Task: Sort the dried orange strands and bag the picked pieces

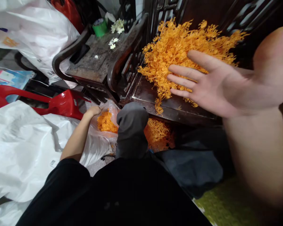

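Note:
My right hand (209,80) is held up at the right, palm showing, fingers stretched and apart, with nothing in it. Behind its fingertips a large heap of orange, stringy, branching flower-like strands (172,53) lies on a dark carved wooden seat (146,97). Down at the left, my left hand (93,111) is closed at the rim of a translucent plastic bag (113,113); its fingertips are partly hidden. Inside that bag are loose orange pieces (106,122). Another orange-filled bag (159,135) sits under the seat's front edge, right of my knee.
A small wooden table (94,59) carries green tape (100,27), pale flowers (118,25) and a dark phone-like object (79,54). Large white sacks (21,147) and a red plastic chair (63,102) crowd the left. My grey-clad knee (132,125) stands between the two orange-filled bags.

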Demonstrator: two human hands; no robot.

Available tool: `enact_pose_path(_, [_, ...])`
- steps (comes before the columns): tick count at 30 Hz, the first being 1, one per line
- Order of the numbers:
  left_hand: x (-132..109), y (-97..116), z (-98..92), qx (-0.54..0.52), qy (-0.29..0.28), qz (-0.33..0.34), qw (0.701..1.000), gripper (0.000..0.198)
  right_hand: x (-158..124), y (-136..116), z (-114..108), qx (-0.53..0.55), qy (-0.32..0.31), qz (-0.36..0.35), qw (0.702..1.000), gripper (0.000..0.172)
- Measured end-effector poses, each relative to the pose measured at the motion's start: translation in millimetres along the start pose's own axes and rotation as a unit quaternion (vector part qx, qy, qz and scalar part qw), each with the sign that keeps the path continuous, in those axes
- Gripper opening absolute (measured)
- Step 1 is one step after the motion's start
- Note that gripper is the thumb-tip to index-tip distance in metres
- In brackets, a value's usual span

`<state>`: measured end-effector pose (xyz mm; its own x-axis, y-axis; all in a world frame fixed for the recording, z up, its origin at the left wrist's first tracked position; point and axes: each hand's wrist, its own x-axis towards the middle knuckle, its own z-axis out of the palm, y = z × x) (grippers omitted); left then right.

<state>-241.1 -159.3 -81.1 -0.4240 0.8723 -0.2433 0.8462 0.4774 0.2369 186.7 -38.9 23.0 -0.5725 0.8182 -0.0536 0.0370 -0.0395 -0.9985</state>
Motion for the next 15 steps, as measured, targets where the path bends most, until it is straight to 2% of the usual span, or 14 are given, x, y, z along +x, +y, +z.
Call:
enact_pose_path(2, [8.3,17.3,-17.6,0.003,0.027,0.008,1.000,0.028,12.7,7.4,-9.2,-0.004,0.016,-0.015,1.000,0.093])
enact_pose_path(3, [11.2,34.0,-25.1,0.002,0.051,0.032,0.998,0.030,21.3,16.1,-14.1,-0.020,0.033,-0.024,0.999,0.086])
enact_pose_path(4, [12.7,56.3,-30.4,-0.004,0.077,0.071,0.994,0.029,30.5,27.8,-19.1,-0.043,0.046,-0.027,0.998,0.080])
enact_pose_path(5, [12.9,83.4,-32.7,-0.013,0.118,0.143,0.982,0.027,39.4,41.8,-24.1,-0.109,0.089,-0.029,0.990,0.071])
enact_pose_path(6, [11.7,114.3,-31.4,-0.023,0.143,0.216,0.966,0.025,47.3,57.0,-29.1,-0.217,0.135,-0.033,0.966,0.061])
enact_pose_path(7, [9.6,147.0,-26.0,-0.016,0.132,0.266,0.955,0.025,53.4,72.0,-33.7,-0.338,0.158,-0.029,0.927,0.053])
enact_pose_path(8, [7.1,179.7,-16.4,0.014,0.091,0.297,0.951,0.026,57.5,85.7,-37.8,-0.434,0.137,-0.003,0.891,0.047])
enact_pose_path(10, [3.7,237.7,12.3,0.119,-0.058,0.327,0.936,0.036,60.1,105.9,-44.8,-0.527,0.045,0.070,0.846,0.031])
enact_pose_path(11, [3.6,260.2,29.0,0.166,-0.135,0.326,0.921,0.054,59.3,111.7,-48.2,-0.539,0.010,0.094,0.837,0.027])
enact_pose_path(12, [5.0,277.7,45.2,0.192,-0.184,0.313,0.912,0.075,57.6,114.9,-51.8,-0.539,-0.008,0.107,0.836,0.026])
enact_pose_path(13, [7.6,290.4,59.3,0.195,-0.213,0.304,0.908,0.085,55.3,115.7,-55.8,-0.534,-0.007,0.108,0.838,0.026])
enact_pose_path(15, [14.9,304.0,75.9,0.171,-0.253,0.314,0.899,0.075,50.4,112.5,-64.9,-0.522,0.032,0.093,0.847,0.028])
